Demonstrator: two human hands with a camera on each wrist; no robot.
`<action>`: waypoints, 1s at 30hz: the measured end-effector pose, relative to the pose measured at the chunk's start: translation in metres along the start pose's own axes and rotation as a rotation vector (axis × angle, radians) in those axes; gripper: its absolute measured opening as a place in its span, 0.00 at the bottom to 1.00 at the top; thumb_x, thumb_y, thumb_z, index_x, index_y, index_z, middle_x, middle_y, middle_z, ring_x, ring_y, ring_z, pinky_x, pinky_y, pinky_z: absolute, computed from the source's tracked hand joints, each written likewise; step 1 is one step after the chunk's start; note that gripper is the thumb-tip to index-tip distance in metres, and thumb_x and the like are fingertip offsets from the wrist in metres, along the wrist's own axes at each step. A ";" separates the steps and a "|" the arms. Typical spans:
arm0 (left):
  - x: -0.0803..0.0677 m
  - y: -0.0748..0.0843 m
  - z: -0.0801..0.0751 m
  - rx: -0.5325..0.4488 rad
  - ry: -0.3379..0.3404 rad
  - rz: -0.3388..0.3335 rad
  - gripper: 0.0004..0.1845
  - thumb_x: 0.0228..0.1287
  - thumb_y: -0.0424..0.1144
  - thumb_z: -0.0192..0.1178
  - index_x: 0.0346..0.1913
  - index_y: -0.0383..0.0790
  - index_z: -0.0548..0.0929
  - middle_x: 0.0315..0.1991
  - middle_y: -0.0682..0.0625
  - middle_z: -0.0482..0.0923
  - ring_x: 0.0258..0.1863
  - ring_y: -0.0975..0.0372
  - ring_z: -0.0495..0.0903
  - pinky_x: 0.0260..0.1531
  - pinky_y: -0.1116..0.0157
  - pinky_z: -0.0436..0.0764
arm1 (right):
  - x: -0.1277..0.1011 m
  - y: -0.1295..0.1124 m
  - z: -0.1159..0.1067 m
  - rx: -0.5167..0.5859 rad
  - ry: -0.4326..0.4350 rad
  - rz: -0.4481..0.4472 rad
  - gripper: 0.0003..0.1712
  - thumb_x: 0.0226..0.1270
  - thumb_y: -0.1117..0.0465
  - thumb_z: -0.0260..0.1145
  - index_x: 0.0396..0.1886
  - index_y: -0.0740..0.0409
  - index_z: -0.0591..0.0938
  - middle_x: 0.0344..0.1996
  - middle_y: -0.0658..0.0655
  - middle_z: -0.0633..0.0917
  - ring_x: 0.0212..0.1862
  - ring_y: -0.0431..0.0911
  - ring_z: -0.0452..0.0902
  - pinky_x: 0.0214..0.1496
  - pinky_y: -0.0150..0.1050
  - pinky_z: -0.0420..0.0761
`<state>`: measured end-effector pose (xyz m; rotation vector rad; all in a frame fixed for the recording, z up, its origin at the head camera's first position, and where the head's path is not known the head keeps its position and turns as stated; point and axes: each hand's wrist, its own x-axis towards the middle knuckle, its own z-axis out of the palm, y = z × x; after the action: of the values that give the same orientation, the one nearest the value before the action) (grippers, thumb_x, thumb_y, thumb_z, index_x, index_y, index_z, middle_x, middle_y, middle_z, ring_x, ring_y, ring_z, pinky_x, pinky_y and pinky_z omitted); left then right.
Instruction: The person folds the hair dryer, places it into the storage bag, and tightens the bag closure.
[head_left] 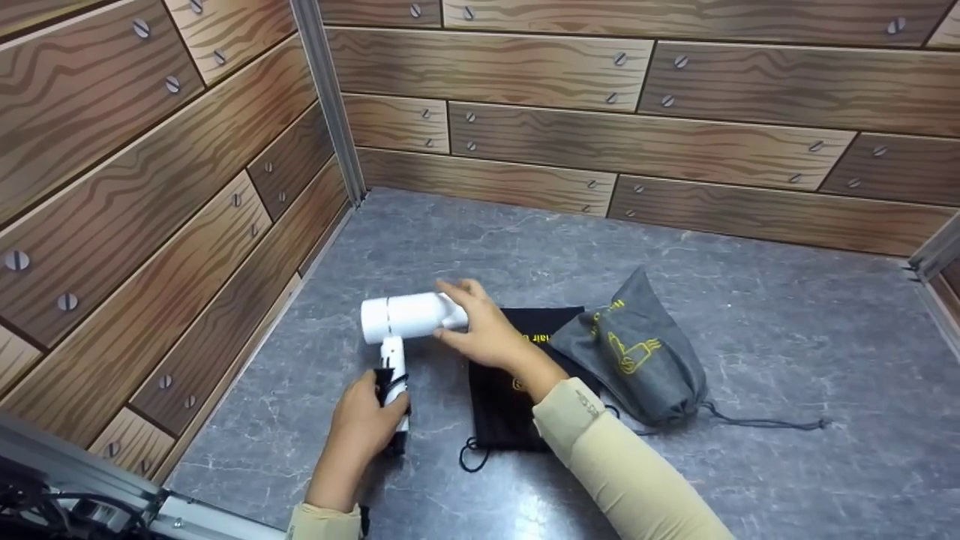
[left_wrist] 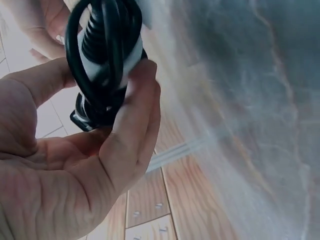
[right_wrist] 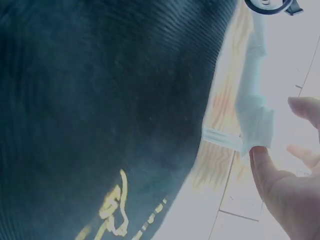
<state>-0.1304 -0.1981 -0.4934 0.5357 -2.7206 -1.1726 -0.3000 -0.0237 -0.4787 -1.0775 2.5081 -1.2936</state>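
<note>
A white hair dryer (head_left: 412,316) is held with its barrel pointing left to right, above the floor panel. My left hand (head_left: 361,418) grips its handle, where a black cord (left_wrist: 112,47) is bundled in loops. At the barrel's right end, my right hand (head_left: 491,330) holds the white nozzle between thumb and fingers; the right wrist view shows the fingertips at the tip of the dryer (right_wrist: 254,100). Beneath the right forearm lies a flat black drawstring pouch (head_left: 495,416) with yellow print, partly covered by the arm.
To the right, a bulging grey drawstring pouch (head_left: 667,375) with a yellow dryer drawing overlaps the black pouch; its cord (head_left: 772,424) trails rightward. Wood-patterned walls (head_left: 525,71) stand behind and at left, with a metal post (head_left: 330,97) in the corner. The surface (head_left: 810,337) is grey and marbled.
</note>
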 end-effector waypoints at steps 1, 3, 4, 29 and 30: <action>0.001 0.003 0.001 -0.004 0.006 0.014 0.26 0.68 0.41 0.67 0.60 0.25 0.79 0.48 0.33 0.82 0.46 0.45 0.83 0.49 0.43 0.83 | -0.002 0.000 -0.004 -0.015 -0.003 0.010 0.45 0.70 0.52 0.75 0.83 0.52 0.67 0.78 0.68 0.67 0.77 0.65 0.65 0.78 0.59 0.69; 0.002 0.007 0.002 -0.006 0.013 0.045 0.24 0.68 0.40 0.68 0.59 0.26 0.79 0.46 0.35 0.81 0.45 0.46 0.82 0.48 0.44 0.82 | -0.005 -0.001 -0.012 -0.038 -0.007 0.024 0.47 0.69 0.48 0.76 0.83 0.51 0.66 0.80 0.67 0.64 0.80 0.66 0.61 0.80 0.63 0.65; 0.002 0.010 0.003 -0.006 0.015 0.061 0.24 0.68 0.40 0.68 0.59 0.26 0.79 0.46 0.35 0.80 0.44 0.47 0.82 0.48 0.44 0.82 | -0.007 -0.001 -0.016 -0.050 -0.007 0.030 0.47 0.69 0.46 0.76 0.83 0.50 0.67 0.81 0.67 0.64 0.80 0.66 0.60 0.81 0.64 0.64; 0.007 0.062 0.027 -0.087 0.012 0.374 0.19 0.62 0.28 0.73 0.56 0.34 0.85 0.49 0.37 0.86 0.51 0.46 0.84 0.55 0.44 0.83 | -0.069 0.016 -0.124 0.126 0.006 0.030 0.31 0.58 0.58 0.83 0.59 0.58 0.80 0.54 0.59 0.85 0.53 0.50 0.81 0.58 0.46 0.80; 0.006 0.065 0.027 -0.095 0.010 0.391 0.19 0.62 0.28 0.73 0.56 0.34 0.85 0.49 0.37 0.87 0.51 0.46 0.85 0.55 0.45 0.84 | -0.073 0.015 -0.127 0.170 -0.017 0.043 0.32 0.58 0.59 0.83 0.59 0.58 0.78 0.55 0.60 0.86 0.51 0.50 0.83 0.55 0.45 0.83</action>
<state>-0.1608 -0.1409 -0.4655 -0.0061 -2.5802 -1.1752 -0.3060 0.1135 -0.4252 -0.9881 2.3452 -1.4477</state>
